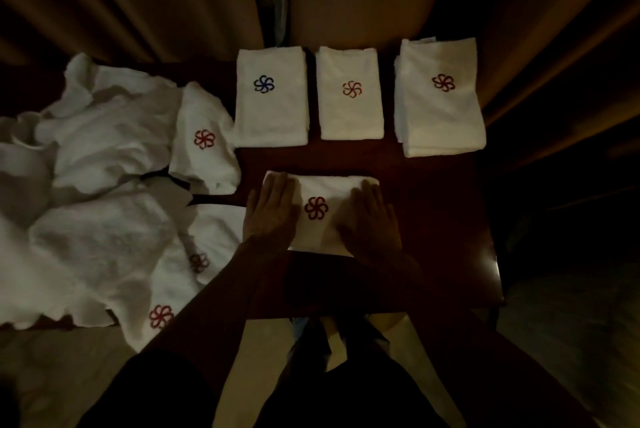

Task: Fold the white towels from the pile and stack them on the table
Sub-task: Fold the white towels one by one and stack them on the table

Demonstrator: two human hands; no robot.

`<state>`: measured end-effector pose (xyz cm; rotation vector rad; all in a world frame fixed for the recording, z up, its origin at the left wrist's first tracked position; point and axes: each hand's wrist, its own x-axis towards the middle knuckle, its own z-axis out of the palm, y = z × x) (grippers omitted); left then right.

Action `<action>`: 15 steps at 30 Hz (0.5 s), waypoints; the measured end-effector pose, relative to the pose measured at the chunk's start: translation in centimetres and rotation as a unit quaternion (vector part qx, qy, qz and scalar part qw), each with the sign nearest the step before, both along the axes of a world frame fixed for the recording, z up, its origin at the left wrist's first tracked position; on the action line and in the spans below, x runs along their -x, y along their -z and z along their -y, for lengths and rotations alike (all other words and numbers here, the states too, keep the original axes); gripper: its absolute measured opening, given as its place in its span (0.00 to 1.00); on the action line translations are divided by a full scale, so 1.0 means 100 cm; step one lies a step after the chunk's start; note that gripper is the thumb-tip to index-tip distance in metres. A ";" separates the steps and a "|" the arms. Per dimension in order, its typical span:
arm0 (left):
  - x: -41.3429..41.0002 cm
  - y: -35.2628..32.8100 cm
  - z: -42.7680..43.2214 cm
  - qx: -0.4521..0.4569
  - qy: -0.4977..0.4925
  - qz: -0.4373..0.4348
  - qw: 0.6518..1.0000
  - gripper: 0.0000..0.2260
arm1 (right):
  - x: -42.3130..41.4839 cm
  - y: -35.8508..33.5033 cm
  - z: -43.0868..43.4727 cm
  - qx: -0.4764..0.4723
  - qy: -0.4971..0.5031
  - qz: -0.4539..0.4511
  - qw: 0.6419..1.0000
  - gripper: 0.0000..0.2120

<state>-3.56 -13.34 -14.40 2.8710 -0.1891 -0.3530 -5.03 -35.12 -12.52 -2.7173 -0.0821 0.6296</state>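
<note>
Far left: loose pile of white towels [104, 157], crumpled, red pinwheel logos showing, spilling over the surface's [436, 206] left edge. Near centre: one folded towel [323, 192], red logo up, lying flat on the dark wood. Left hand [273, 209] on its left end, grip spread, fingers straight, palm pressing down. Right hand [370, 220] likewise flat on the right end. Back row, apart from each other: blue-logo stack [272, 116], orange-logo stack [351, 119], red-logo stack [441, 116], the thickest.
</note>
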 end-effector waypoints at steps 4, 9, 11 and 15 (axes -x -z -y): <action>0.007 0.009 -0.007 -0.015 -0.010 -0.015 1.000 0.28 | -0.002 0.005 0.002 0.009 -0.019 -0.035 0.999 0.50; 0.000 0.010 -0.009 -0.026 -0.035 -0.060 0.997 0.30 | -0.001 0.018 0.002 0.016 -0.016 -0.039 0.999 0.50; 0.000 0.006 -0.008 -0.022 -0.043 -0.039 0.998 0.31 | -0.002 0.020 0.001 -0.019 0.006 -0.029 0.999 0.49; -0.010 -0.001 -0.014 0.052 -0.184 -0.093 0.977 0.41 | -0.002 0.013 -0.002 -0.148 0.234 0.062 0.959 0.36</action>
